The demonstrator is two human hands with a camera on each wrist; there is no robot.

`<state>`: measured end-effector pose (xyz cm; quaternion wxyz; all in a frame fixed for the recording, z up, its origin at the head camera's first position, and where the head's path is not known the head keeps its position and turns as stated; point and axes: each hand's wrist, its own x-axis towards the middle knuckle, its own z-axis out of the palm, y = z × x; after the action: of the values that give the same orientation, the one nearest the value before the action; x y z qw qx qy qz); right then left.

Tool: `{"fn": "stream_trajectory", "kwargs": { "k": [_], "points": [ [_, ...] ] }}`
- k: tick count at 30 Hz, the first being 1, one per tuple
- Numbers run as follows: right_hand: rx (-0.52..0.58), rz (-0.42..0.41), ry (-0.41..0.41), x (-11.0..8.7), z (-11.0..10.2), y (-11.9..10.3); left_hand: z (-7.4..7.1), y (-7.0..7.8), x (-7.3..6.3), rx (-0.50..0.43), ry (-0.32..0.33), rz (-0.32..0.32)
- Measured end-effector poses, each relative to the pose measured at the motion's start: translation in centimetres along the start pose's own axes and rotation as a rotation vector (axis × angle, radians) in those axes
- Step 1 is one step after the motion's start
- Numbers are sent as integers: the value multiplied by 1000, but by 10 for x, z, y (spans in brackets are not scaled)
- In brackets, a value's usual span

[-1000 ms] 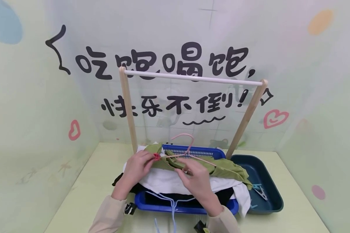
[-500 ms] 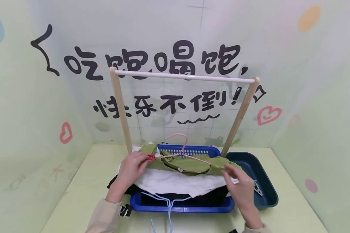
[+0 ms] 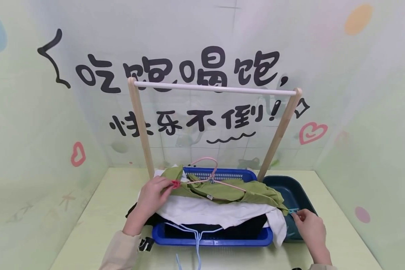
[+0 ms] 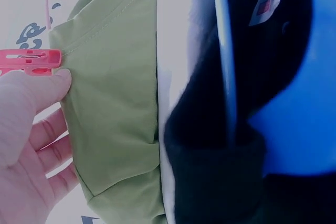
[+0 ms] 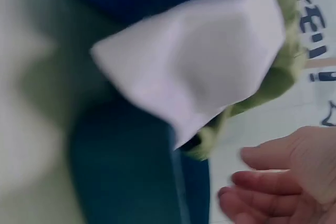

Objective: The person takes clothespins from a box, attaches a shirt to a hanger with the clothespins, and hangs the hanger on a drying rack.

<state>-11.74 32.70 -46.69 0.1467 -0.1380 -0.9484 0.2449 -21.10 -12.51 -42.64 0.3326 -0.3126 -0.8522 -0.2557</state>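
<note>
My left hand point(image 3: 153, 195) pinches a red clothespin point(image 4: 31, 60) at the left shoulder of an olive-green shirt point(image 3: 222, 189). A pink hanger point(image 3: 213, 176) lies inside that shirt, its hook standing up. In the left wrist view the thumb lies over the clothespin, whose end meets the green cloth edge. My right hand point(image 3: 312, 228) is at the dark teal bin point(image 3: 287, 183), fingertips close to a light blue clothespin point(image 3: 293, 211). The right wrist view shows that hand point(image 5: 283, 177) with thumb and fingers apart and nothing between them.
A blue basket point(image 3: 212, 242) bears the green shirt, a white garment point(image 3: 202, 210) and black clothing point(image 3: 216, 231). Light blue hangers point(image 3: 197, 236) stick out in front. Behind stands a rack with a white bar point(image 3: 216, 88) and wooden posts point(image 3: 278, 137).
My right hand has left the middle of the green shirt and moved right along it to the teal bin. My left hand has kept its pinch on the red clothespin.
</note>
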Motion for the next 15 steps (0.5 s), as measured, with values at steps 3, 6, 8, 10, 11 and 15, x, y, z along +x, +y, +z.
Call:
{"fn": "stream_trajectory", "kwargs": {
  "k": [3,6,8,10,11,15],
  "points": [
    [-60,41,-169,5,6,9,1,-1,0,-5,-3,4],
    [-118,67,-293,9,13,13,1,-1,1,-10,-3,9],
    [-161,74,-346,11,17,14,2,-1,2,-13,-5,9],
    [-206,80,-384,13,20,15,2,0,2,-16,-7,13],
    [-226,83,-396,14,21,16,2,0,2,-17,-8,13],
    [-255,84,-425,16,28,19,2,0,1,-18,-8,14]
  ]
}}
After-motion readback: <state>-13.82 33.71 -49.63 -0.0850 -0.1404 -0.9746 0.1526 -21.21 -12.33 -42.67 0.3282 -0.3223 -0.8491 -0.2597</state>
